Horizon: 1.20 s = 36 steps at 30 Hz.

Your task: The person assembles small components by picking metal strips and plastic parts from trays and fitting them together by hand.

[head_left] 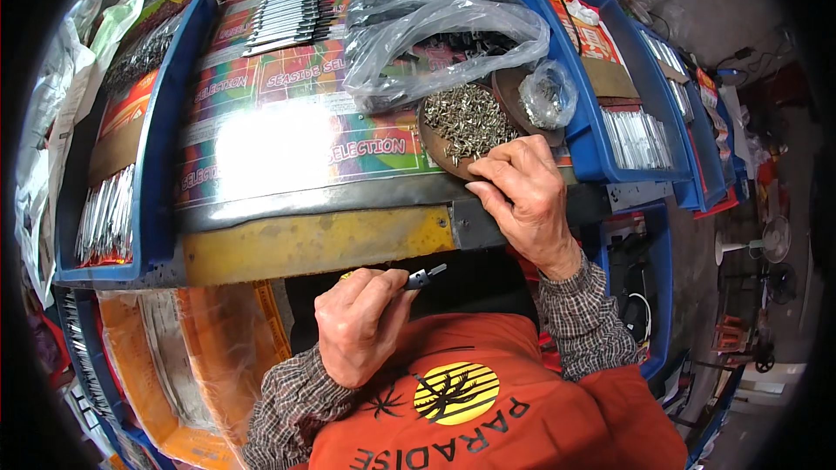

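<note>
My left hand (359, 320) is closed in front of my chest, around a small dark piece (425, 277) with a narrow metal tip that sticks out past the thumb and forefinger. The rest of that piece is hidden in the fingers. My right hand (527, 200) is at the near right rim of a round brown dish (433, 146) heaped with small shiny metal pins (468, 122). Its thumb and forefinger are pinched together; whatever they hold is too small to make out. Against the dish's right side stands a second round dish (505, 87) with a small clear bag (547, 96) in it.
Behind the dishes lies a large clear plastic bag (435, 26) of dark parts. Several slim metal strips (292, 4) lie in a row at the far left. Blue trays (165, 235) of metal strips flank the table, another blue tray (585, 152) at right. An orange lined crate (205, 357) stands below.
</note>
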### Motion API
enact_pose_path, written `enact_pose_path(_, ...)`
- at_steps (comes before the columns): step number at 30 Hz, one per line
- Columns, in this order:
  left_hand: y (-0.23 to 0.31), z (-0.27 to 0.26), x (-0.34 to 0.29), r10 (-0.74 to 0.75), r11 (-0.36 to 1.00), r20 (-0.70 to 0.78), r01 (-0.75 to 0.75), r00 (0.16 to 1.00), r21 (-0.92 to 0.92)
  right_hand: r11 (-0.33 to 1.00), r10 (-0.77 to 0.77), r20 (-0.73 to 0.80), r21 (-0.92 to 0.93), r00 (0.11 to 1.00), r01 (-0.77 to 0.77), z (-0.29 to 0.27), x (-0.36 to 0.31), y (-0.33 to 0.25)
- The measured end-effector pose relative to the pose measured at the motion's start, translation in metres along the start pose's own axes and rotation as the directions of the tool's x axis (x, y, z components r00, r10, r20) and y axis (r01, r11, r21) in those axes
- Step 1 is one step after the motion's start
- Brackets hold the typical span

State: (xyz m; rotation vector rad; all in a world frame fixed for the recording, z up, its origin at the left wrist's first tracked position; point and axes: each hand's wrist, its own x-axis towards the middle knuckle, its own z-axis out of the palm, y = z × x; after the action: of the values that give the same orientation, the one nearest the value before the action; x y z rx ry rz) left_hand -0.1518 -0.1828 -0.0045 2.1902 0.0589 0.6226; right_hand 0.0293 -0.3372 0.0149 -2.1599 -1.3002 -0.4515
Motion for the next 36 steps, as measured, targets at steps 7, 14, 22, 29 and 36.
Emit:
enact_pose_path(7, 0.005, -0.002, -0.002, -0.011, 1.000, 0.011, 0.011, 1.000, -0.001, 0.993, 0.038, -0.051, 0.115, 0.998, -0.032, 0.000, -0.001, 0.005)
enact_pose_path(14, 0.009, -0.001, -0.005, -0.029, 1.000, 0.020, 0.030, 0.999, -0.004, 0.934, -0.016, 0.017, 0.357, 1.000, 0.009, -0.010, -0.012, -0.027)
enact_pose_path(22, 0.015, 0.000, -0.007, 0.014, 1.000, 0.022, -0.014, 1.000, 0.017, 0.830, -0.055, 0.130, 0.557, 0.990, -0.028, -0.002, -0.031, -0.055)
enact_pose_path(29, 0.015, 0.003, -0.012, 0.068, 0.993, 0.017, -0.069, 0.998, 0.092, 0.846, -0.052, 0.153, 0.532, 0.987, -0.038, -0.003, -0.034, -0.058)
enact_pose_path(36, 0.013, 0.005, -0.012, 0.114, 0.983, 0.014, -0.115, 0.993, 0.143, 0.935, -0.199, 0.071, 0.314, 0.977, 0.167, -0.003, -0.038, -0.063)
